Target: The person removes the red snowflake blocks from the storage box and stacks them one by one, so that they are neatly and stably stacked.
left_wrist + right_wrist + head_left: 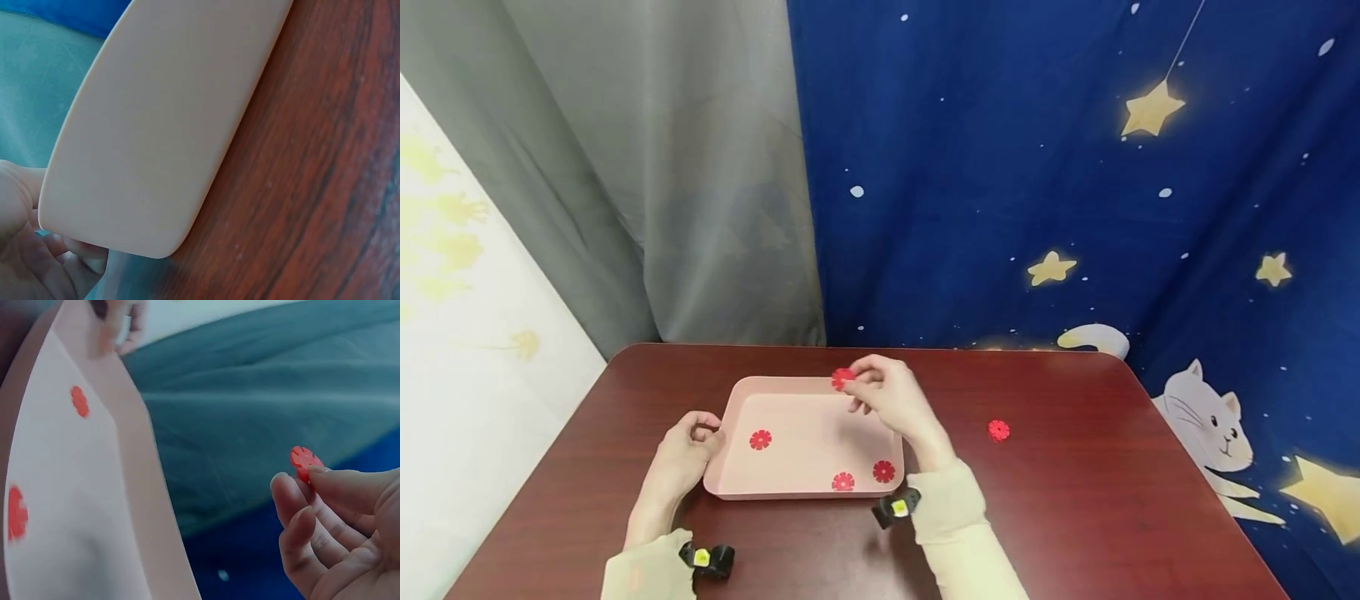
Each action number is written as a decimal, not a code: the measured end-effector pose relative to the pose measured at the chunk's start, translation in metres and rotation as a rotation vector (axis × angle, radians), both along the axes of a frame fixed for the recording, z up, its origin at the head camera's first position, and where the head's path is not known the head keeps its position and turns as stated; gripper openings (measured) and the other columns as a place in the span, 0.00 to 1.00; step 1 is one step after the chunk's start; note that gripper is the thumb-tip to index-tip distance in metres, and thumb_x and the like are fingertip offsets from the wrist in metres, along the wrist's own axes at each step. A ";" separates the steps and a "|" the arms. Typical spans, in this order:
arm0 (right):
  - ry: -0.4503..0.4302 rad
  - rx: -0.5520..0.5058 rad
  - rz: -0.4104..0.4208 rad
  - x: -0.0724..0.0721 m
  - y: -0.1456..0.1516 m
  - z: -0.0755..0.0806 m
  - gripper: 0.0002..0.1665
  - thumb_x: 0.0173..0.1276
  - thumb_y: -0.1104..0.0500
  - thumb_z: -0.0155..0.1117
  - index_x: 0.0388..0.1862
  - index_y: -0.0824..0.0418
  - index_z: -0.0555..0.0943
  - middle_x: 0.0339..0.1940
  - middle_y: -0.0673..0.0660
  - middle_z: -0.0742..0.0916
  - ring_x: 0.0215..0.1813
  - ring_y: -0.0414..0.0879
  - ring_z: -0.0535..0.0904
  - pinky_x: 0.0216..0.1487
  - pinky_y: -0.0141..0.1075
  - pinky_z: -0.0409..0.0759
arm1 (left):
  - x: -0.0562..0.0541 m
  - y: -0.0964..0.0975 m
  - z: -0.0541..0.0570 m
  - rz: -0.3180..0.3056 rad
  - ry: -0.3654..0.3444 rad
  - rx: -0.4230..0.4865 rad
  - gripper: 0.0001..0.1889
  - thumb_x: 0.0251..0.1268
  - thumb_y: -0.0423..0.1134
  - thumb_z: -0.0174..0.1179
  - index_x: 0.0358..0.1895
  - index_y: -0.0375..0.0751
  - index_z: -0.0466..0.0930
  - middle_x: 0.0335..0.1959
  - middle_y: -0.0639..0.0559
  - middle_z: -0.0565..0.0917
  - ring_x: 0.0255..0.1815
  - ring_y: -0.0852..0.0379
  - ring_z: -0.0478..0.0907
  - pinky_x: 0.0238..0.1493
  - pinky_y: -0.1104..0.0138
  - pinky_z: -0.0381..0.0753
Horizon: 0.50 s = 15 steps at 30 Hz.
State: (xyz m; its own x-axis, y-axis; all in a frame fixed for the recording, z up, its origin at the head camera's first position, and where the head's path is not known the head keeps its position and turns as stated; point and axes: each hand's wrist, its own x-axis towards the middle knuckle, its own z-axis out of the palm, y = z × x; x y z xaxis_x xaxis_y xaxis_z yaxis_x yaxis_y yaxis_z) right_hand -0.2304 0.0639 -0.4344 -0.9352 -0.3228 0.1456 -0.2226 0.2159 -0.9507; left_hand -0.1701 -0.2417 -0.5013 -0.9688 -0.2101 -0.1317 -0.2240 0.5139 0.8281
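A shallow pink tray (797, 446) lies on the table. My left hand (683, 454) grips its left rim; in the left wrist view the tray's outer wall (156, 137) fills the middle, with the hand at its lower left end. Above the tray's far right part, my right hand (891, 400) pinches a red notched plastic disc (304, 459) between thumb and index finger, the other fingers loosely bent. Inside the tray lie a red disc (761, 439) at the left and two more along the near side, a middle disc (843, 482) and a right-hand disc (883, 472).
Another red disc (998, 430) lies on the dark red wooden table (1097, 492), right of the tray. A grey curtain (730, 208) and a blue star-patterned curtain (970, 192) hang behind the table's far edge. A white surface (475, 358) stands at the left.
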 end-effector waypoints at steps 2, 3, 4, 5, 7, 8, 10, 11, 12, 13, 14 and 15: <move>-0.002 -0.047 -0.025 0.005 0.017 -0.003 0.11 0.65 0.67 0.67 0.44 0.68 0.79 0.28 0.59 0.86 0.26 0.56 0.84 0.28 0.39 0.81 | 0.000 0.001 -0.001 0.005 0.001 -0.002 0.15 0.71 0.39 0.55 0.55 0.37 0.69 0.36 0.43 0.75 0.33 0.50 0.73 0.32 0.63 0.73; -0.005 -0.071 -0.040 0.008 0.026 -0.004 0.11 0.65 0.67 0.67 0.45 0.69 0.78 0.29 0.60 0.86 0.27 0.57 0.84 0.28 0.38 0.81 | 0.001 0.001 -0.001 0.008 0.002 -0.001 0.15 0.71 0.39 0.55 0.55 0.37 0.69 0.36 0.43 0.75 0.34 0.50 0.73 0.32 0.63 0.73; -0.009 -0.093 -0.055 0.010 0.034 -0.005 0.12 0.65 0.67 0.67 0.45 0.69 0.78 0.29 0.62 0.86 0.27 0.57 0.84 0.28 0.38 0.81 | 0.000 0.001 -0.002 0.008 0.002 0.002 0.15 0.71 0.39 0.55 0.55 0.37 0.69 0.37 0.43 0.75 0.34 0.50 0.73 0.32 0.63 0.73; -0.010 -0.110 -0.071 0.013 0.042 -0.006 0.12 0.65 0.67 0.67 0.45 0.69 0.78 0.30 0.63 0.86 0.27 0.55 0.84 0.28 0.37 0.81 | 0.000 0.000 -0.002 0.008 0.002 0.004 0.15 0.71 0.39 0.55 0.55 0.37 0.69 0.37 0.43 0.75 0.34 0.50 0.73 0.32 0.63 0.73; -0.019 -0.136 -0.106 0.019 0.059 -0.008 0.13 0.65 0.67 0.67 0.46 0.70 0.78 0.31 0.65 0.86 0.27 0.57 0.84 0.28 0.36 0.81 | -0.001 0.000 -0.001 0.004 0.006 0.007 0.15 0.71 0.39 0.55 0.56 0.36 0.69 0.37 0.43 0.75 0.34 0.50 0.74 0.32 0.63 0.73; -0.024 -0.140 -0.126 0.024 0.066 -0.006 0.13 0.65 0.68 0.67 0.46 0.71 0.78 0.31 0.65 0.86 0.27 0.56 0.84 0.28 0.37 0.81 | -0.001 0.000 -0.001 0.004 0.007 0.006 0.15 0.71 0.39 0.55 0.55 0.36 0.69 0.36 0.43 0.75 0.34 0.50 0.74 0.32 0.63 0.73; -0.022 -0.160 -0.174 0.029 0.081 -0.013 0.12 0.65 0.68 0.67 0.46 0.71 0.79 0.31 0.65 0.86 0.27 0.58 0.84 0.27 0.36 0.80 | -0.001 0.000 -0.001 0.005 0.008 0.000 0.15 0.71 0.39 0.55 0.55 0.36 0.69 0.36 0.43 0.75 0.33 0.50 0.74 0.32 0.63 0.73; -0.021 -0.174 -0.203 0.032 0.088 -0.017 0.12 0.65 0.68 0.67 0.46 0.71 0.79 0.30 0.64 0.86 0.26 0.58 0.84 0.27 0.36 0.80 | -0.001 0.000 -0.001 0.005 0.010 -0.003 0.15 0.71 0.39 0.56 0.55 0.36 0.69 0.36 0.43 0.75 0.33 0.51 0.74 0.31 0.63 0.73; -0.027 -0.190 -0.231 0.034 0.095 -0.022 0.12 0.65 0.68 0.67 0.46 0.71 0.79 0.30 0.63 0.86 0.26 0.58 0.84 0.26 0.36 0.79 | -0.001 0.000 -0.001 0.003 0.012 -0.007 0.15 0.71 0.39 0.56 0.55 0.36 0.69 0.36 0.43 0.75 0.33 0.51 0.73 0.31 0.63 0.73; -0.038 -0.210 -0.258 0.035 0.101 -0.028 0.11 0.65 0.69 0.66 0.46 0.71 0.79 0.29 0.62 0.86 0.25 0.56 0.84 0.26 0.36 0.79 | 0.000 0.001 -0.001 0.006 0.012 -0.013 0.15 0.71 0.38 0.55 0.55 0.36 0.69 0.36 0.43 0.75 0.33 0.51 0.73 0.31 0.64 0.73; -0.040 -0.238 -0.281 0.036 0.107 -0.035 0.12 0.66 0.69 0.65 0.46 0.72 0.78 0.29 0.62 0.87 0.24 0.53 0.84 0.26 0.35 0.79 | 0.000 0.002 -0.001 0.008 0.016 -0.013 0.15 0.71 0.38 0.55 0.55 0.36 0.69 0.36 0.43 0.75 0.33 0.51 0.73 0.31 0.63 0.72; -0.046 -0.270 -0.301 0.036 0.114 -0.044 0.12 0.66 0.69 0.65 0.46 0.72 0.78 0.30 0.62 0.87 0.24 0.53 0.84 0.25 0.33 0.78 | 0.000 0.003 -0.002 0.008 0.022 -0.011 0.15 0.71 0.38 0.55 0.54 0.35 0.69 0.35 0.43 0.74 0.33 0.51 0.73 0.31 0.63 0.72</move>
State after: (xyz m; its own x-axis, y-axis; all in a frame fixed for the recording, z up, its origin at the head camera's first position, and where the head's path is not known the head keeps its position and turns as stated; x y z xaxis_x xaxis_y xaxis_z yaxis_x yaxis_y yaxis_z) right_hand -0.1947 0.1777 -0.4784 -0.9896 0.0103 0.1434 -0.1434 0.0058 -0.9897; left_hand -0.1702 -0.2387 -0.5029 -0.9696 -0.2196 -0.1079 -0.2101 0.5214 0.8270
